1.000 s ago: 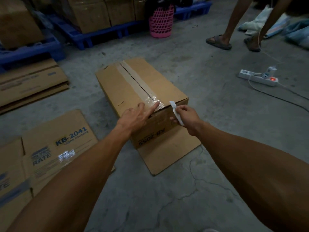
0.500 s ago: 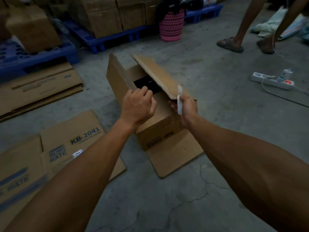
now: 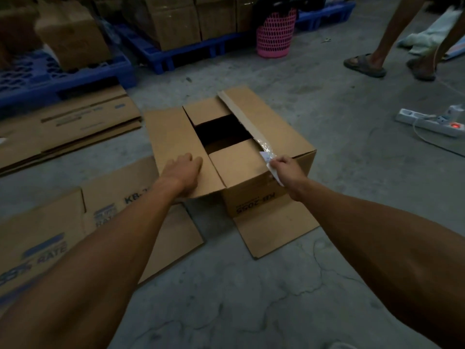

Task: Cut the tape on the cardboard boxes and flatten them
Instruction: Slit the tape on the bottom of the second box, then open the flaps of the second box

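Left hand [image 3: 185,170] presses flat on the box's [image 3: 264,157] opened flap; right hand [image 3: 286,168] grips what seems a small cutter [image 3: 273,170].

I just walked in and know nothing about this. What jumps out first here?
The cardboard box in the middle of the floor, its top flaps pulled open on a dark inside. The left hand presses its left flap outward, while the right hand holds a small white cutter at the near edge. A pink basket glows at the back.
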{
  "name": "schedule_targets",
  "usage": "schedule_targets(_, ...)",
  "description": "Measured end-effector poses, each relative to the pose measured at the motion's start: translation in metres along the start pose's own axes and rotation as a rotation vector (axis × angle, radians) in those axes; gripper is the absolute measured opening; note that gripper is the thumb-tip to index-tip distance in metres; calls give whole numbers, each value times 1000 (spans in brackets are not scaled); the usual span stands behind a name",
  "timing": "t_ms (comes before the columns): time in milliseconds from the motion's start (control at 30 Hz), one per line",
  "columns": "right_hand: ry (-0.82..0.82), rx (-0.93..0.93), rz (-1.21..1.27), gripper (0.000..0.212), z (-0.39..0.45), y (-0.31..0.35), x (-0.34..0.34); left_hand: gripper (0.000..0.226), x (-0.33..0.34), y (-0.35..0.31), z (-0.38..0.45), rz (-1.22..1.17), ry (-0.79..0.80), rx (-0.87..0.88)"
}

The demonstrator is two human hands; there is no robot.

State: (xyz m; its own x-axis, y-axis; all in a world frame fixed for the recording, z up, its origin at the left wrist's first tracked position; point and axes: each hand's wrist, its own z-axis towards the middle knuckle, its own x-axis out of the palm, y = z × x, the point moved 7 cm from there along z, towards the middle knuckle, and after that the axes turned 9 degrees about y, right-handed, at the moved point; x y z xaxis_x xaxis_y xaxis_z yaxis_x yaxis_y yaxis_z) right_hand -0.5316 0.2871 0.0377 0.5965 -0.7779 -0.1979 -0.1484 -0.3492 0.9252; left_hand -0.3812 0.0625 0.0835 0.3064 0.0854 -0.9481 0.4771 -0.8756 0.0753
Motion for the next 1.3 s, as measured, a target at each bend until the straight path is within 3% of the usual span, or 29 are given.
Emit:
schedule_targets(167, 105, 17, -120, 7, -33, -11, 22, 53, 5, -25, 17, -332, -40, 79)
schedule_targets(333, 257, 243, -275, 12, -79, -91, 58, 62, 1, -48, 41, -420, -52, 91)
schedule_targets(567, 120, 382, -461, 11, -155, -205, 88, 73, 20, -53, 59, -326, -138, 59)
schedule_targets(667, 77, 354, -522, 6, -163, -213, 93, 79, 11, -58, 62, -324, -110, 32)
schedule_targets(833, 40, 298, -697, 29, -152, -178, 81, 81, 22, -58, 60, -342, -65, 33)
schedule_targets(967, -77, 128, -475, 38, -108, -90, 51, 75, 15, -50, 56, -511, -86, 25)
schedule_targets(1100, 18, 322, 88, 55, -69, -23, 45, 77, 12, -36, 58, -862, -49, 5)
schedule_targets(1233, 26, 383, 256, 49, -46, -4, 42, 85, 24, -23, 84, -1022, -25, 6)
schedule_targets(1300, -22, 353, 289, 42, -32, -16, 37, 75, 9, -30, 67, -1119, -3, 35)
